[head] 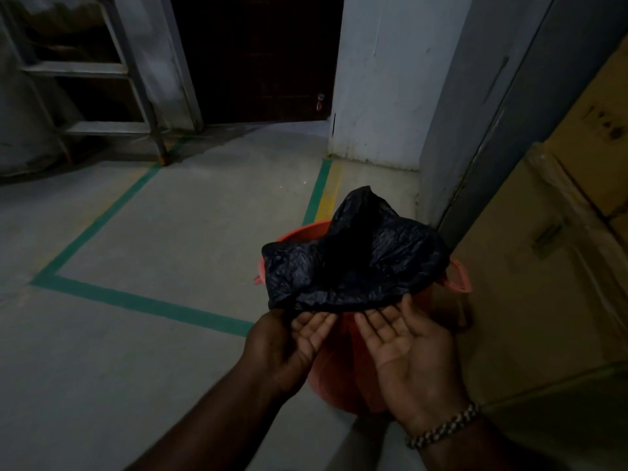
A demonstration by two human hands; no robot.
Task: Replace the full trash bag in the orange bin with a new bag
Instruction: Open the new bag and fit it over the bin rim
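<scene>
Fingertips of the left hand (299,338) and the right hand (404,348) meet the near hem of the black trash bag (350,260). Both palms face up with the fingers spread and only slightly curled; the tips disappear under the hem, so whether they pinch the plastic or merely support it cannot be told. The two hands lie close together, just short of touching. A chain bracelet (441,428) circles the right wrist.

The bag is crumpled and partly opened, billowing upward and away from the fingers, directly above the orange bin (343,368). It covers most of the bin's mouth; a strip of the far rim shows beyond the bag, and a side handle projects at the bin's right. The bin's near wall is visible below and between the hands.

To the right of the bin, stacked cardboard boxes (557,266) stand close to the handle, leaving little room on that side. Behind the bin on the right, a grey panel edge (475,164) rises from the floor. To the left of the bin the concrete floor (153,249) lies open, crossed by green tape lines (136,302). Well beyond the bin stand a dark door (258,56) and, to its left, a metal rack (102,69).
</scene>
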